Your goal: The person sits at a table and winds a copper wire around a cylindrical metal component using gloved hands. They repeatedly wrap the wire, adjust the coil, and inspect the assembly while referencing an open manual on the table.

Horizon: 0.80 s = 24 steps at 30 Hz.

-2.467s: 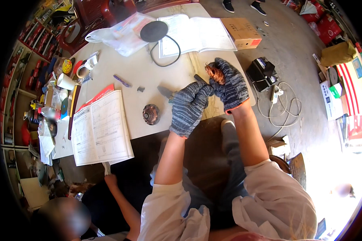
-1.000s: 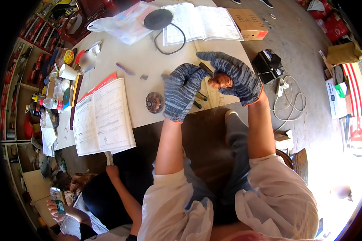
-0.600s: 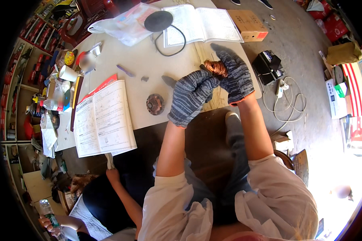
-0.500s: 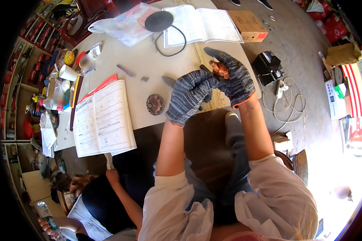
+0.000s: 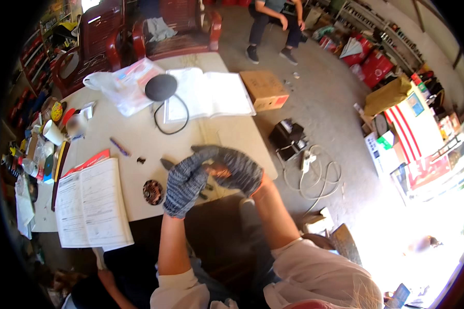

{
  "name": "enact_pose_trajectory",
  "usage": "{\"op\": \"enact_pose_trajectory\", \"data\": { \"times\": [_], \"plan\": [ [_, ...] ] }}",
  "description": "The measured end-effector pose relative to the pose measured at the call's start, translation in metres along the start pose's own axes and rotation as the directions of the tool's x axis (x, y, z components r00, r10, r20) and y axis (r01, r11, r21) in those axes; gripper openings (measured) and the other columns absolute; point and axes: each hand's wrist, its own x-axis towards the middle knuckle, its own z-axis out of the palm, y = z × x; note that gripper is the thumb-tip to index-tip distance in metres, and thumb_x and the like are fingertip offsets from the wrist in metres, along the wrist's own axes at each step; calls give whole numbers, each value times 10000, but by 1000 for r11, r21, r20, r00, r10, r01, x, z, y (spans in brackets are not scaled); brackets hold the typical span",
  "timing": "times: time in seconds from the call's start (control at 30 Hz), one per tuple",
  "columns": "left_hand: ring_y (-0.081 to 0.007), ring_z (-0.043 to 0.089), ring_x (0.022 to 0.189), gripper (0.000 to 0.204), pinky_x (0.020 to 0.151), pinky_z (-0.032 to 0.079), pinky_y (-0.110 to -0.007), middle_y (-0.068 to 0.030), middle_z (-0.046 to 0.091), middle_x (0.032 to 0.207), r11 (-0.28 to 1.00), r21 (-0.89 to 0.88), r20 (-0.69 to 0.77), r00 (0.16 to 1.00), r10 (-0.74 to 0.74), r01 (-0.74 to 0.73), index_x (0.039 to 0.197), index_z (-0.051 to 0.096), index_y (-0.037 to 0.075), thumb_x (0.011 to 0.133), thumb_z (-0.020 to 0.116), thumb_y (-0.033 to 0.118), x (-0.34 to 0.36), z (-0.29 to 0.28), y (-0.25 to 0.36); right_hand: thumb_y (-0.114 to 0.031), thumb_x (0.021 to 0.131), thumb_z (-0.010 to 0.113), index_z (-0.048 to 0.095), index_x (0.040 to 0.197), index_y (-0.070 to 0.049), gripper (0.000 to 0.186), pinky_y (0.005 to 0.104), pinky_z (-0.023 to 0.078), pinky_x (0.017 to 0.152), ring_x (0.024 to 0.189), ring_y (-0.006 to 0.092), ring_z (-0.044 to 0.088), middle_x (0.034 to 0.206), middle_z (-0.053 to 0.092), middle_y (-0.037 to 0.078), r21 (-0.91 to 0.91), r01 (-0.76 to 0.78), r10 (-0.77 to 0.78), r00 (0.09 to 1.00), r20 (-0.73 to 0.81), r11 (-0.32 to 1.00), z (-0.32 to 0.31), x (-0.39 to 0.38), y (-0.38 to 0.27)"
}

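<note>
Both my hands wear grey-black striped knit gloves with orange cuffs and meet above the table's near edge. My right hand [image 5: 238, 170] curls round a copper wire winding [image 5: 219, 170], which shows partly between the gloves. Close against it is my left hand [image 5: 182, 186], fingers bent and pressed together; what they pinch, if anything, is hidden. Dark handle-like ends [image 5: 207, 192] show just below the gloves. A grey pointed piece [image 5: 166, 164] lies beside the left glove. To its left rests a round dark part with copper coils [image 5: 153, 192].
An open booklet [image 5: 94, 203] overhangs the near left edge of the table [image 5: 134, 177]. Farther back are a black disc with a cable [image 5: 161, 87], a plastic bag [image 5: 126, 87] and an open book [image 5: 209, 95]. A carton [image 5: 264, 90], black box [image 5: 287, 136] and white cord [image 5: 319, 185] lie right.
The view has tilted up and swung right, bringing chairs and a seated person into sight. My gloves have closed in round the copper winding, and the dark tool end beside it no longer shows.
</note>
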Motion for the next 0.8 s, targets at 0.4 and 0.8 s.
{"op": "enact_pose_trajectory", "data": {
  "times": [0.4,0.8],
  "plan": [
    [-92,568,687,266,589,445,-207,-59,647,904,943,-319,-238,954,-181,99,1034,604,-24,829,572,144,0,-13,-47,-425,963,313,468,1262,-41,511,242,469,713,1056,192,560,1182,562,134,621,-151,96,988,122,769,1,10,18],
    [-93,594,661,238,518,470,-198,-50,635,846,741,-669,-288,900,-328,56,1020,592,-8,823,636,117,5,-9,-31,-81,796,638,448,1278,-53,518,227,474,577,707,117,584,1028,635,67,0,77,-76,975,-207,997,24,2,6]
  ]
}}
